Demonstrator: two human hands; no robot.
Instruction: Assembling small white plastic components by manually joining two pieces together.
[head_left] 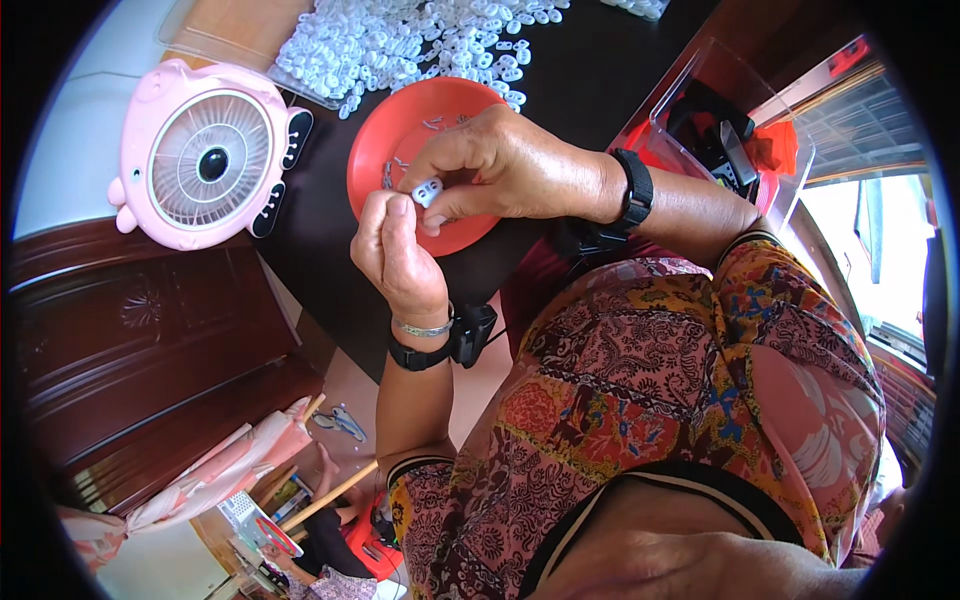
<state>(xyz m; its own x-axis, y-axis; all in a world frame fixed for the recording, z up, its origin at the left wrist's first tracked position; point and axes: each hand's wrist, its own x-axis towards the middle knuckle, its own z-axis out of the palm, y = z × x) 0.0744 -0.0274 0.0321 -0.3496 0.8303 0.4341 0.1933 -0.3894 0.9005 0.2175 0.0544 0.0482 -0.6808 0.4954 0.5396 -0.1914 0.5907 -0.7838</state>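
A small white plastic piece with two dark holes [427, 190] is pinched between the thumb and forefinger of my right hand [500, 160]. My left hand [400, 250] is closed, its thumb and fingertips pressed together right beside the white piece; what they pinch, if anything, is hidden. Both hands are held over a round red bowl [366, 135]. Inside the bowl lie several small silvery metal bits [433, 123], partly covered by my hands.
Beyond the bowl, a big heap of similar white pieces [370, 45] spreads over the dark table [590, 75]. A pink fan [140, 120] stands at left. On the right is a clear plastic box [690, 80] with dark and red things. Another person's leg [325, 470] shows at lower left.
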